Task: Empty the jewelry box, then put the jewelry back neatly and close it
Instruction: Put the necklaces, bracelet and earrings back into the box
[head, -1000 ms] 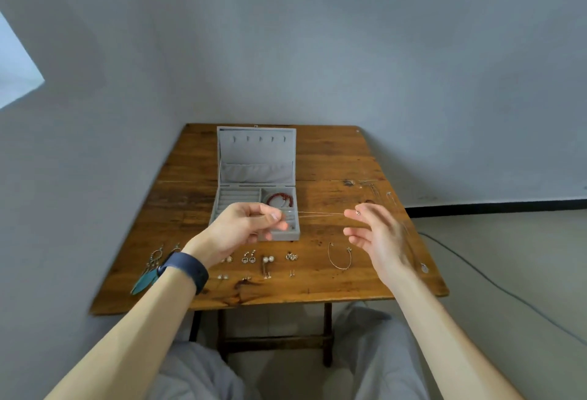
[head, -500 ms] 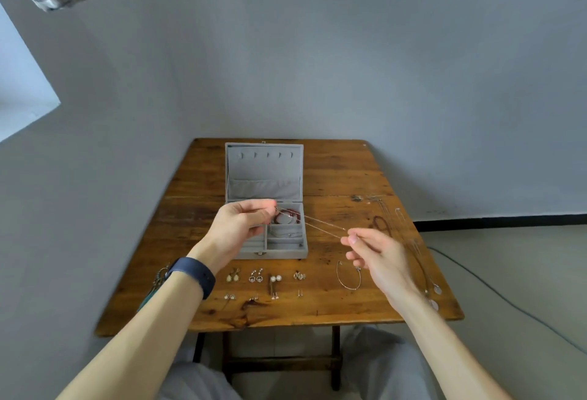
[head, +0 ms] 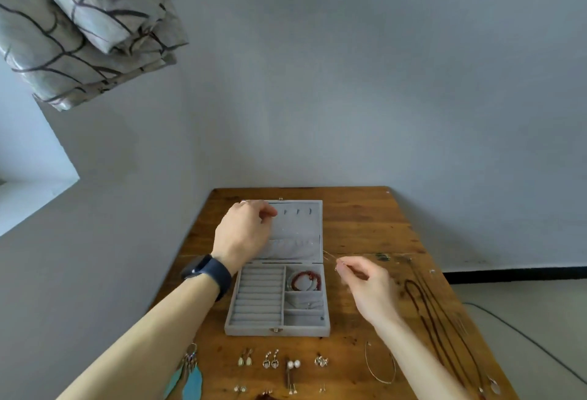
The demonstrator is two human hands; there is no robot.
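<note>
Grey jewelry box (head: 259,301): open at mid-desk, with its lid (head: 295,234) standing at the far side.
Left hand (head: 244,231): I hold it up at the lid's hook row, fingertips pinching one end of the thin chain (head: 328,255).
Right hand (head: 365,282): just right of the box, my thumb and forefinger pinch the chain's other end.
Red bracelet (head: 306,280): in the box's far-right compartment.
Earrings (head: 273,361): in rows on the desk (head: 365,228), nearer to me than the box.
Dark cords (head: 428,310): lying along the desk's right side.
</note>
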